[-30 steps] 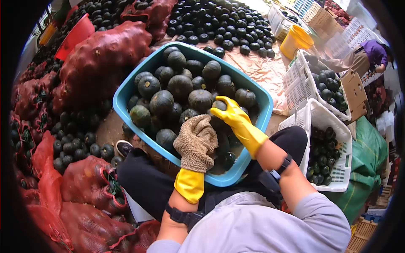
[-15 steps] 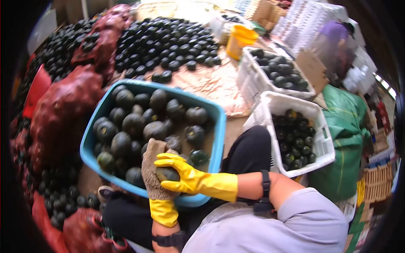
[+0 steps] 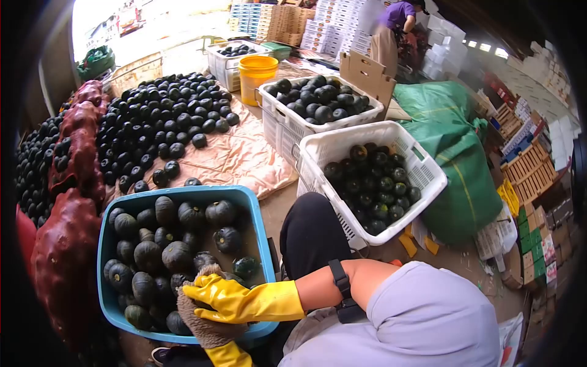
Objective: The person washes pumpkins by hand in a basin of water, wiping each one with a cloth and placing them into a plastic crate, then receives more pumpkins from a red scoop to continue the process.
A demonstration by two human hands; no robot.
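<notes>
The right hand (image 3: pixel 223 300) wears a glossy yellow glove. The left hand (image 3: pixel 205 325) wears a tan, nubbly mitt over a yellow cuff. The tub (image 3: pixel 260 226) is bright blue, and its squashes (image 3: pixel 177 255) are dark green, perhaps faintly striped. The crate (image 3: pixel 397 217) is white, the bucket (image 3: pixel 255 72) yellow-orange, and the sacks (image 3: pixel 61 263) red mesh.

Blue tub (image 3: pixel 264 232): squashes (image 3: pixel 177 255) packed at L and centre, with part-bare floor by the R wall, open from above. R hand (image 3: pixel 211 300) and L hand (image 3: pixel 205 327) sit at the near rim. R side is blocked by a knee (image 3: pixel 312 232) just beside the tub and a white crate (image 3: pixel 428 180) close behind it. L side has a red net sack (image 3: pixel 61 257) just beside the tub. Beyond the far rim lies bare tarp (image 3: pixel 238 153).
</notes>
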